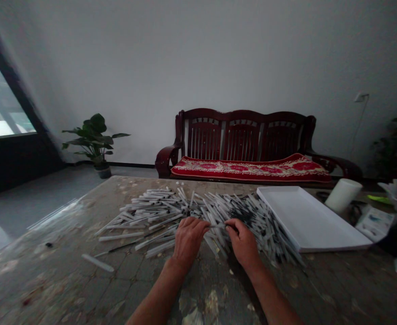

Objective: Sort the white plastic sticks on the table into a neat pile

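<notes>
A wide heap of several white and grey pens (171, 210) lies spread across the worn table (66, 271). My left hand (188, 239) and my right hand (242, 243) rest at the heap's near edge, knuckles up, fingers curled. Between their fingertips runs one thin pen (218, 225), pinched at both ends. A single white pen (97, 262) lies apart to the near left.
A white rectangular tray (311, 221) sits right of the heap. Beyond it stand a white cylinder (342, 195) and papers and packets at the far right. Behind the table are a dark wooden bench with a red cushion (249, 169) and a potted plant (95, 142).
</notes>
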The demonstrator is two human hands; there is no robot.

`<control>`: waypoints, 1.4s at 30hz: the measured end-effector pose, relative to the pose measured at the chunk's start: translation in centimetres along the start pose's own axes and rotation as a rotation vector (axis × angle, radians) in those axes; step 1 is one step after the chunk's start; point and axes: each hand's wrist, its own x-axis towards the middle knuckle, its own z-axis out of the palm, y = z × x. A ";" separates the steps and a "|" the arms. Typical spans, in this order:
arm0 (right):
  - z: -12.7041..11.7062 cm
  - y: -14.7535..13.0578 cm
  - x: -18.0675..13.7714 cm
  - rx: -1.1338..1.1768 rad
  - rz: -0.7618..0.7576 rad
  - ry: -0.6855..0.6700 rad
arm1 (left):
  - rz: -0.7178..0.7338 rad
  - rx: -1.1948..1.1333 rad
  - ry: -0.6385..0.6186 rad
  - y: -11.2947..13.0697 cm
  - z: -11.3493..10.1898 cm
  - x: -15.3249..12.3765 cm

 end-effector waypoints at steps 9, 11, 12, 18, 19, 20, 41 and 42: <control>-0.3 -0.4 0.2 0.051 0.028 -0.008 | 0.007 -0.043 -0.038 0.1 0.3 0.1; -0.2 -0.3 0.3 0.143 0.016 -0.009 | -0.003 -0.022 -0.045 0.1 0.2 0.2; -0.2 -0.2 0.4 0.182 0.027 -0.010 | -0.003 -0.011 -0.045 0.2 0.2 0.2; -0.4 0.1 0.5 0.118 0.096 -0.019 | 0.019 -0.025 -0.068 0.4 -0.1 0.3; -0.5 0.1 0.5 0.095 0.082 -0.022 | 0.011 -0.039 -0.081 0.3 -0.1 0.3; -0.7 0.0 0.6 0.092 0.066 -0.023 | 0.000 -0.061 -0.096 0.3 -0.2 0.3; 0.4 -2.7 -1.5 0.225 0.093 -0.337 | -1.016 -1.548 0.081 3.5 0.8 1.4; 0.6 -2.7 -1.6 0.298 0.157 -0.384 | -1.011 -1.560 0.065 3.5 0.7 1.4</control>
